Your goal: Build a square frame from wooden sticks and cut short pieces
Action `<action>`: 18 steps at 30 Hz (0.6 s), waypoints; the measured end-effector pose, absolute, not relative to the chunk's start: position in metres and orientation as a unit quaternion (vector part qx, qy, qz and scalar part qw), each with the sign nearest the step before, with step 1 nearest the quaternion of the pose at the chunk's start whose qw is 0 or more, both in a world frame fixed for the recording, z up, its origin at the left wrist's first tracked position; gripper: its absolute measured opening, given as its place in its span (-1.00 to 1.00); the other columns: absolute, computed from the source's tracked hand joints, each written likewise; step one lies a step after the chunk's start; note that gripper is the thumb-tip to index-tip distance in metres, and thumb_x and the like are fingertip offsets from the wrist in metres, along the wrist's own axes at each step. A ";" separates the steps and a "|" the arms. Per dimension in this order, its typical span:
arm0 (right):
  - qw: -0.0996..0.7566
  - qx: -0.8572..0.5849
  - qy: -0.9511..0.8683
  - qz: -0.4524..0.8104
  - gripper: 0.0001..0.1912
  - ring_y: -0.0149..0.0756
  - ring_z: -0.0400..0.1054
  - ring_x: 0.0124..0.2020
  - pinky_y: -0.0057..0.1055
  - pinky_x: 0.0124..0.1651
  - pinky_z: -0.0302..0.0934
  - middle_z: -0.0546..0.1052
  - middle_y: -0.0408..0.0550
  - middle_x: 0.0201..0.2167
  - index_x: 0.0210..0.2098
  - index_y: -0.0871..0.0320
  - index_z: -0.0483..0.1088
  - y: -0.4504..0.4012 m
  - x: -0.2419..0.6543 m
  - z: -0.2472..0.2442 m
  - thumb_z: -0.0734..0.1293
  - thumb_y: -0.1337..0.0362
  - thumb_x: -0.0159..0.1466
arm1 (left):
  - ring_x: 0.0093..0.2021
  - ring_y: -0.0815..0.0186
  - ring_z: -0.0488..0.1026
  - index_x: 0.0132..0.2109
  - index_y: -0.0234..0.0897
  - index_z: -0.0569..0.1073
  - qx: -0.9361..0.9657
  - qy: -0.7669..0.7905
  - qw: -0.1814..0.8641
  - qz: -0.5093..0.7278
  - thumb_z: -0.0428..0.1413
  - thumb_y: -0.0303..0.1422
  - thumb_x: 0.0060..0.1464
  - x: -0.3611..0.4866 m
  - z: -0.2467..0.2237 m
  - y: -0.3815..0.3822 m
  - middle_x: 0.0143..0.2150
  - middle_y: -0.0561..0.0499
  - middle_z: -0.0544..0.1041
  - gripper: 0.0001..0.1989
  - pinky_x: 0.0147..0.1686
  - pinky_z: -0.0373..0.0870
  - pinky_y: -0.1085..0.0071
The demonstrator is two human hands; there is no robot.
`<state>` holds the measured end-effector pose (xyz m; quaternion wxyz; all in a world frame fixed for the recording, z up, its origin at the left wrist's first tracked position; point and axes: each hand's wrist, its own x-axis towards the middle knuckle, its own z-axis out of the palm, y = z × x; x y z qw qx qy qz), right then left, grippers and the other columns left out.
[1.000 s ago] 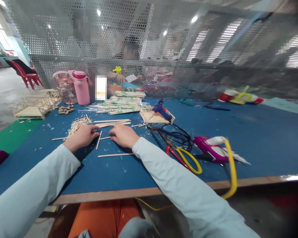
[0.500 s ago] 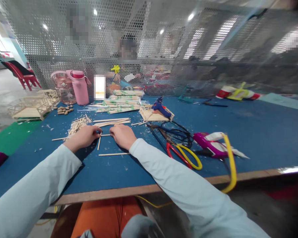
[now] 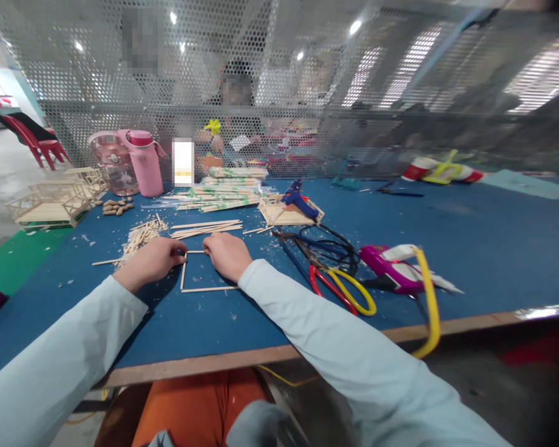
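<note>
My left hand point(image 3: 154, 262) is closed, with thumb and fingertips pinching the far end of a short wooden stick point(image 3: 183, 277) that lies front to back on the table. My right hand point(image 3: 229, 256) is closed on a crosswise wooden stick point(image 3: 195, 252), its fingers hiding the right part. The two sticks come together at the left fingertips. Nearer to me, another wooden stick point(image 3: 209, 289) lies crosswise, its left end at the short stick's near end. The three form an open-sided frame; the right side is covered by my hand and sleeve.
Loose sticks point(image 3: 207, 228) and a pile of cut pieces point(image 3: 142, 239) lie behind my hands. To the right are yellow-and-red-handled cutters point(image 3: 345, 290), a coiled black cable point(image 3: 328, 247) and a purple glue gun point(image 3: 391, 268). Pink bottles point(image 3: 146, 167) and a stick model point(image 3: 51, 202) stand left.
My left hand has moved the short stick slightly towards me, and its near end now meets the near crosswise stick. My right hand stays on the far stick. The view has shifted a little.
</note>
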<state>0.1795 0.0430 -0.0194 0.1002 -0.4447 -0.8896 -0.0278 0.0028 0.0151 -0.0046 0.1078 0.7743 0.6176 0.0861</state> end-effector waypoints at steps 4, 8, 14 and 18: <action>0.103 -0.450 -0.886 -0.031 -0.78 -0.24 0.33 -0.20 -0.42 -0.28 0.13 0.48 0.01 -0.25 -0.29 0.16 0.41 0.043 0.179 -0.020 0.14 0.37 0.24 | -0.32 0.22 0.47 -0.17 -0.23 0.54 0.771 0.620 0.116 0.088 0.00 -0.25 -0.03 0.003 -0.005 0.015 -0.31 -0.03 0.58 -0.67 -0.33 0.30 0.43; 0.105 -0.456 -0.883 -0.033 -0.77 -0.22 0.34 -0.21 -0.40 -0.30 0.13 0.48 0.00 -0.25 -0.30 0.15 0.41 0.041 0.179 -0.020 0.13 0.38 0.24 | -0.25 0.20 0.47 -0.20 -0.23 0.55 0.765 0.624 0.131 0.087 0.02 -0.25 -0.05 0.004 -0.005 0.016 -0.26 -0.02 0.59 -0.69 -0.29 0.29 0.43; 0.104 -0.466 -0.878 -0.032 -0.77 -0.23 0.33 -0.22 -0.41 -0.31 0.13 0.48 -0.01 -0.25 -0.30 0.15 0.41 0.038 0.178 -0.018 0.12 0.39 0.24 | -0.30 0.21 0.47 -0.24 -0.23 0.56 0.758 0.635 0.119 0.091 0.03 -0.23 -0.05 0.005 -0.007 0.015 -0.34 -0.01 0.59 -0.70 -0.33 0.28 0.44; 0.102 -0.469 -0.877 -0.031 -0.76 -0.23 0.33 -0.22 -0.40 -0.31 0.13 0.47 -0.01 -0.25 -0.29 0.14 0.41 0.038 0.178 -0.018 0.11 0.39 0.25 | -0.33 0.21 0.47 -0.27 -0.22 0.58 0.752 0.645 0.102 0.093 0.03 -0.21 -0.05 0.004 -0.008 0.015 -0.40 -0.03 0.59 -0.70 -0.35 0.27 0.44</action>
